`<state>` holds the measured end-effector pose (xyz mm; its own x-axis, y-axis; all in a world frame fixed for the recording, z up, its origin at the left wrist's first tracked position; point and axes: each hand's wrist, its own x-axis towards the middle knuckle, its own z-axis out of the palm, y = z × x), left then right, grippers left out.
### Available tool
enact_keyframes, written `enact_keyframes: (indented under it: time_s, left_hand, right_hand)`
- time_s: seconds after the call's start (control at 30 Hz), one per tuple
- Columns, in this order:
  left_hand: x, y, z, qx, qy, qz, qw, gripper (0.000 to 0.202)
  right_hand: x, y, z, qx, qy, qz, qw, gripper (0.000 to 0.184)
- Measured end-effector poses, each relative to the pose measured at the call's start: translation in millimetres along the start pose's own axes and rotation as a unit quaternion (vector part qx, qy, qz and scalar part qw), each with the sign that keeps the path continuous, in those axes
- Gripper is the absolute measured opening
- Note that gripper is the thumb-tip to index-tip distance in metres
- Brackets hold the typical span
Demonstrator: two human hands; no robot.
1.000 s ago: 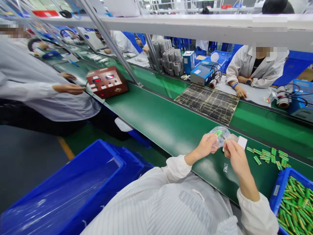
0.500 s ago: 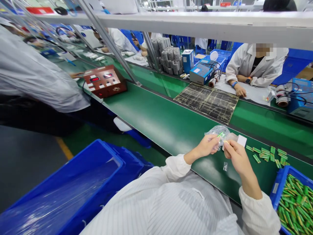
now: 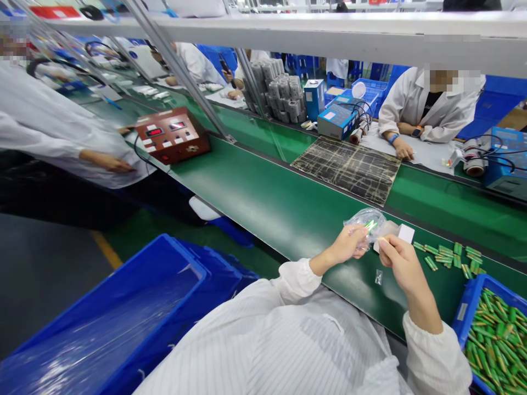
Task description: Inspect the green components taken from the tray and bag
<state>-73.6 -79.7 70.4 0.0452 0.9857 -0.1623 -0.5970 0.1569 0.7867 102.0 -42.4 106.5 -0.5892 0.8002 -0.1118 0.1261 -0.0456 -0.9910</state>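
Observation:
My left hand (image 3: 349, 243) is closed on a slim green battery-like piece (image 3: 371, 225), whose end sticks out past the fingertips. Behind and around it lies a crumpled clear plastic bag (image 3: 357, 219) on the green bench. Close beside, my right hand (image 3: 400, 262) pinches thumb against forefinger; whatever is between them is too small to make out. Under the hands lies a tiny clear packet (image 3: 379, 277). To the right, several green pieces with gold ends (image 3: 444, 255) are spread out, past a small white box (image 3: 406, 234).
A blue bin (image 3: 461, 311) full of green pieces stands at the right edge. Another blue bin (image 3: 164, 244), lined with plastic, is at lower left. A red-brown meter box (image 3: 173, 137) sits on the bench near a co-worker's hand (image 3: 109, 162). Overhead runs a white shelf (image 3: 308, 38).
The view has shifted slightly. My hands stay almost in place, the green piece tilting a little. At left, the co-worker has shifted and a hand has come into view.

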Motion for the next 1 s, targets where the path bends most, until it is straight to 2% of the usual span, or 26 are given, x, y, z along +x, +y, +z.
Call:
enact_keyframes:
  time_s: [0.17, 0.33, 0.43, 0.57, 0.67, 0.87, 1.0]
  left_hand:
    - [0.6, -0.2, -0.2, -0.005, 0.001, 0.002, 1.0, 0.059]
    - [-0.3, -1.2, -1.4, 0.028, -0.022, 0.011, 0.999, 0.06]
    - [-3.2, 4.4, -4.5, 0.091, -0.043, 0.01, 0.995, 0.061]
    - [-8.1, 17.3, -9.3, 0.223, -0.118, -0.005, 0.968, 0.056]
    - [-9.3, 19.4, -9.6, 0.255, -0.14, -0.008, 0.957, 0.055]
    - [-6.5, 2.8, -5.5, 0.26, -0.084, 0.017, 0.962, 0.056]
    - [1.2, 6.0, 3.0, 0.297, -0.138, 0.013, 0.945, 0.053]
  right_hand:
    - [1.0, 2.8, 1.2, 0.021, 0.001, 0.0, 1.0, 0.049]
    - [0.4, 3.2, -1.0, 0.034, 0.0, 0.003, 0.999, 0.049]
    - [-1.4, 1.7, -5.2, 0.022, -0.01, 0.006, 1.0, 0.05]
    - [-2.8, 1.7, -9.1, -0.008, -0.019, 0.01, 1.0, 0.051]
    - [-1.9, 5.2, -7.0, -0.006, -0.022, 0.013, 1.0, 0.05]
    - [-3.1, 16.6, 1.8, 0.062, 0.037, -0.004, 0.997, 0.048]
    - [-14.2, 16.8, 11.4, 0.175, 0.099, -0.033, 0.979, 0.045]
